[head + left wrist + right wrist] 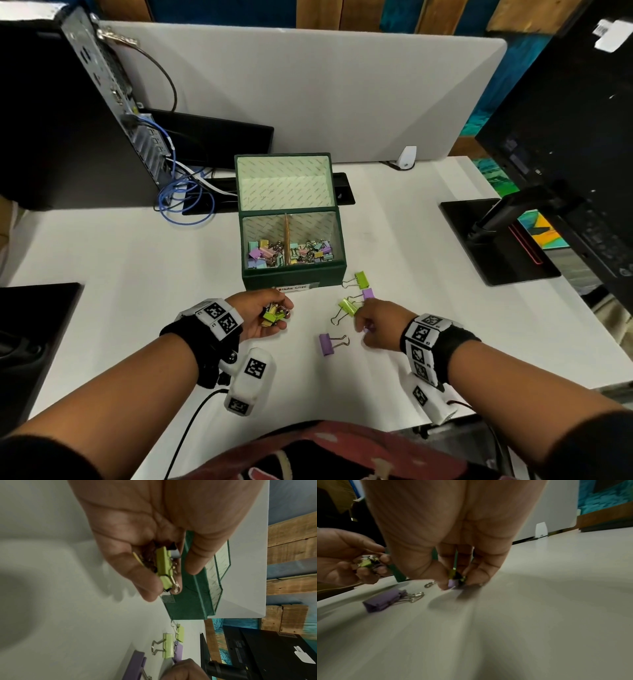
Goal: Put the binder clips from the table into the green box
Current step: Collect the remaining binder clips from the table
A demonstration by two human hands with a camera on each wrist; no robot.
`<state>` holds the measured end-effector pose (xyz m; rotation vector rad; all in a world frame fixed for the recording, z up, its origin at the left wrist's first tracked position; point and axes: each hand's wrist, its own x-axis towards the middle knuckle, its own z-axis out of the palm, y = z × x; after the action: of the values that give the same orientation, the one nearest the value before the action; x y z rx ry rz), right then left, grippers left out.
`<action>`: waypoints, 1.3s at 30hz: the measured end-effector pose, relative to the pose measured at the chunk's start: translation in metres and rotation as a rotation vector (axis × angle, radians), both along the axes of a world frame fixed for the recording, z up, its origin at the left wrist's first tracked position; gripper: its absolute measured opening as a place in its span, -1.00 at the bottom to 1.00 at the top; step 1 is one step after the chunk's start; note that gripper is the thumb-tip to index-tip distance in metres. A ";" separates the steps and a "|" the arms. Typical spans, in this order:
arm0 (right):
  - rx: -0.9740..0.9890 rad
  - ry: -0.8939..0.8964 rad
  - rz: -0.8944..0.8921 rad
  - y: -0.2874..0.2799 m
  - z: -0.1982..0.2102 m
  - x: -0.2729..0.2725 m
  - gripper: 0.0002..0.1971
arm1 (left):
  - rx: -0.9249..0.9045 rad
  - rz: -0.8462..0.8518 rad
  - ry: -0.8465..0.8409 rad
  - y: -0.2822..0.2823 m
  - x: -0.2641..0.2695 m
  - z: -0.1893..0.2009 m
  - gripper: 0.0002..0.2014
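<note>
The left hand (262, 317) cups a small bunch of green and yellow metal binder clips (274, 313) just before the open dark green box (293, 274). The right hand (376, 323) pinches a small purple binder clip (453, 583) on the white desk (411, 240); a larger purple clip (327, 343) and green clips (347, 306) lie beside it.

Matt white tabletop (137, 260), smooth. The green box (294, 275) looks cloth-covered outside, lined with pale printed paper. Binder clips (327, 343) lying loose: matt painted bodies, shiny wire metal handles. Grey divider panel (308, 85) behind, felt-like. Rough wood planks (291, 536) beyond.
</note>
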<state>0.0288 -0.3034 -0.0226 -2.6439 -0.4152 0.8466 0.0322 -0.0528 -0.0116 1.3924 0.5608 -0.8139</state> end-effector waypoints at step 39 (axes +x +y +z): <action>0.579 0.070 -0.190 0.064 0.073 0.031 -0.72 | -0.152 0.040 -0.030 -0.039 0.012 0.012 -0.49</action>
<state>0.0602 -0.2395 0.0505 -2.0748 -0.3230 0.6372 0.0442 -0.0914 0.0000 1.2489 0.4917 -0.7856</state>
